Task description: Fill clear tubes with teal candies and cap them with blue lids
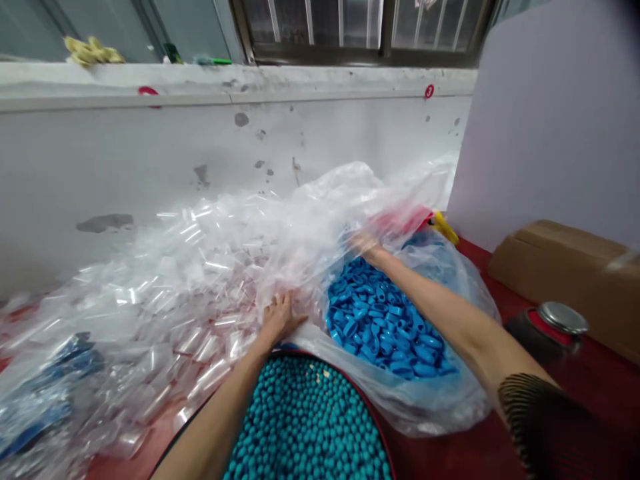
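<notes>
Many blue pieces [383,323] lie in the clear bag [435,407]; the left hand [281,319], fingers apart, touches film, perhaps steadying it; the right hand [367,247] seemingly keeps the opening back, its fingers too blurred to tell.

A workshop or packing room is suggested. Blue parts [385,317] are kept in bulk in a plastic bag [425,403], and a tub [373,407] is filled with teal balls [305,420]. Clear tubes [200,347] are heaped across a red surface [460,443]. A carton [565,273] is seen at the right, and the white wall [165,160] is marked by scuffs and bare patches, below a barred window [320,27].
</notes>
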`<state>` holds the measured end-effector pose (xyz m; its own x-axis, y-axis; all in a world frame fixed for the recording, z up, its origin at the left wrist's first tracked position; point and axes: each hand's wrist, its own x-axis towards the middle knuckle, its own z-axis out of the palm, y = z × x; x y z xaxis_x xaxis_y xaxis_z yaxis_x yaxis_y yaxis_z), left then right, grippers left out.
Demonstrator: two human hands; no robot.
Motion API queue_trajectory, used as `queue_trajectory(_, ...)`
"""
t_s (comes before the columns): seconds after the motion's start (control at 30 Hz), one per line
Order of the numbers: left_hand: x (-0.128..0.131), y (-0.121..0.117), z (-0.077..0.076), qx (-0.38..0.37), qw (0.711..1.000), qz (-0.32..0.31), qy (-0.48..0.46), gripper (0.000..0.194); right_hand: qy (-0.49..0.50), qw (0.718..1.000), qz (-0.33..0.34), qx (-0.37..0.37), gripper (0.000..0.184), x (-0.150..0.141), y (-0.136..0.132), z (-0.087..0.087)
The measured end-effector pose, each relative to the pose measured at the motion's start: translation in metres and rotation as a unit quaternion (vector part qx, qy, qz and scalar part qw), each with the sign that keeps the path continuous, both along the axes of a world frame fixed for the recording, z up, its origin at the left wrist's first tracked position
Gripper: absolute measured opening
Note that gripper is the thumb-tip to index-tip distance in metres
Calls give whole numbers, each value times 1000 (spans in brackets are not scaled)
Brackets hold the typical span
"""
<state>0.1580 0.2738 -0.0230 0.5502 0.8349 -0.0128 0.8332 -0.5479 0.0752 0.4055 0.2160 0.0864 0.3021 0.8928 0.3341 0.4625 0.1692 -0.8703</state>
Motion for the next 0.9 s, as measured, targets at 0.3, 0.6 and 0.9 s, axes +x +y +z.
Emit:
queue_trajectory(0.3, 0, 5, -6, 32, 998, -45, -19, 54, -212, 970, 54, -102, 35, -8, -101, -100)
queue_trajectory(0.6, -4, -69, 24, 75, 991, -71, -81, 34, -428, 897, -59, -94, 30, -35, -141, -102)
queue_trajectory(0.9, -21, -137, 9, -22, 970, -238, -47, 50, -445, 892, 53, -49, 23, -93, -211, -104)
